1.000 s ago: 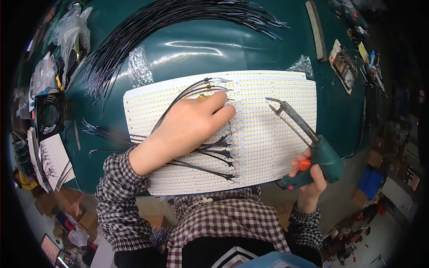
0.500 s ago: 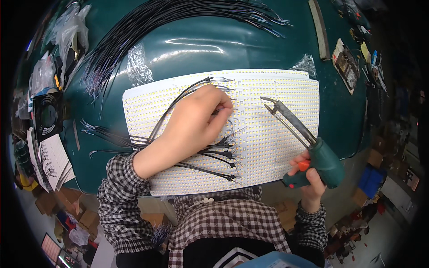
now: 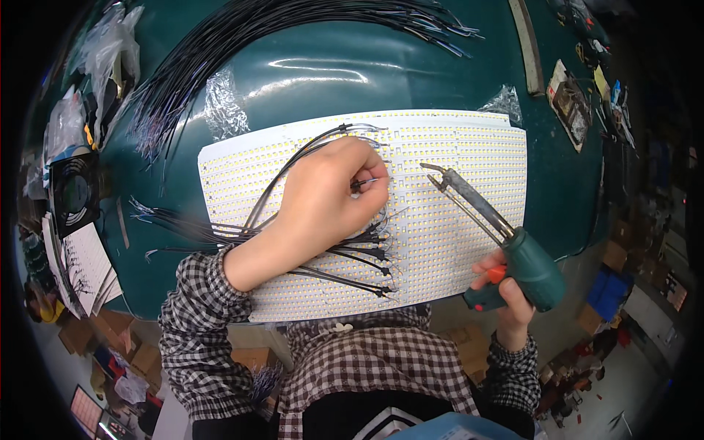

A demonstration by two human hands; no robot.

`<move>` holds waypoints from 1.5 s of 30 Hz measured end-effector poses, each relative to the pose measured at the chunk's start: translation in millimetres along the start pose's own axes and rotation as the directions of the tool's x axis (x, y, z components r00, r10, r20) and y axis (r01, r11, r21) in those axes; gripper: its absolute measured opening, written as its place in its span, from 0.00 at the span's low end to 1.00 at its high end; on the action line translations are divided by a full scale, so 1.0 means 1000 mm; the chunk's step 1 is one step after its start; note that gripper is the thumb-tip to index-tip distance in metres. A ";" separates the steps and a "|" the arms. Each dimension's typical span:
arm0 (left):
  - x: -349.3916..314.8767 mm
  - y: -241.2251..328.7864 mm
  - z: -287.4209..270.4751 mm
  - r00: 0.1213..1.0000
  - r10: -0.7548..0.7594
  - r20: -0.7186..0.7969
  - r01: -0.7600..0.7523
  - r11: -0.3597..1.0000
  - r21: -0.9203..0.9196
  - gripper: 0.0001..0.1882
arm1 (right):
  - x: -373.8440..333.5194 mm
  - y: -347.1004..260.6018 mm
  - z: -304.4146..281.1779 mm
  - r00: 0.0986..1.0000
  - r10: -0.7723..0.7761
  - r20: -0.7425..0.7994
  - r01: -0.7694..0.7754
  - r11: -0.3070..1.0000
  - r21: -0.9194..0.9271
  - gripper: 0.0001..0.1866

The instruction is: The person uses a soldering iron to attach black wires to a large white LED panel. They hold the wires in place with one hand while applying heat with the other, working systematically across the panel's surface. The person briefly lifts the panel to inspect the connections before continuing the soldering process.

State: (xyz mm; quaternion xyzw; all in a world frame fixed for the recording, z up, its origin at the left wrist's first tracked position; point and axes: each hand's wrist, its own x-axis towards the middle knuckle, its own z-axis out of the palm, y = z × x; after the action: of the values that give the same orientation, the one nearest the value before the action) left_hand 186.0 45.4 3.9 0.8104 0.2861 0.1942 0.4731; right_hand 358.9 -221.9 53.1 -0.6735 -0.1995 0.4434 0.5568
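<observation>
The left hand [image 3: 323, 187] covers part of the white light boards [image 3: 469, 213], so some wires under it cannot be seen. Its grip is narrow, with thumb and finger pinching a black wire [image 3: 357, 186]; only a bit of that wire peeks out, and its end is hard to make out. The boards lie by the near edge of the green table [image 3: 161, 282], in the middle. More wires with black knobs [image 3: 380, 291] rest on them, partly behind the wrist. The right hand [image 3: 516, 299] wraps its grip around the handle of a green soldering iron [image 3: 537, 275], near the boards' right side. The handle hides most of its fingers, and I cannot tell if they press the red button [image 3: 497, 273]. The iron's tip is over the boards, but whether it touches is unclear. A big bundle of black wires [image 3: 220, 44] is cut off at the top, toward the table's far edge. By the left edge sit a black fan [image 3: 76, 192] and papers [image 3: 88, 260] with marks too small to read.
</observation>
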 end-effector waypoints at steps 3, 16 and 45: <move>-0.001 -0.002 0.004 0.999 0.036 0.008 -0.036 0.999 0.017 0.06 | -0.001 0.001 -0.001 0.999 0.040 0.027 -0.040 0.999 0.029 0.34; -0.007 -0.006 0.009 0.992 0.122 -0.023 -0.121 0.991 0.054 0.07 | -0.004 0.003 0.004 0.996 0.070 0.050 -0.077 0.986 0.145 0.27; -0.010 0.001 0.006 0.991 0.129 -0.025 -0.126 0.986 0.110 0.08 | -0.002 -0.004 0.011 0.979 -0.158 0.128 0.201 0.851 -0.485 0.12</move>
State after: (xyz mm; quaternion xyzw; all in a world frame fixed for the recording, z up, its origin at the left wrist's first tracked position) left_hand 182.1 34.0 1.7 0.8482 0.2514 0.2211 0.4104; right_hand 349.7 -215.5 57.8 -0.7529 -0.3917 0.3510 0.3956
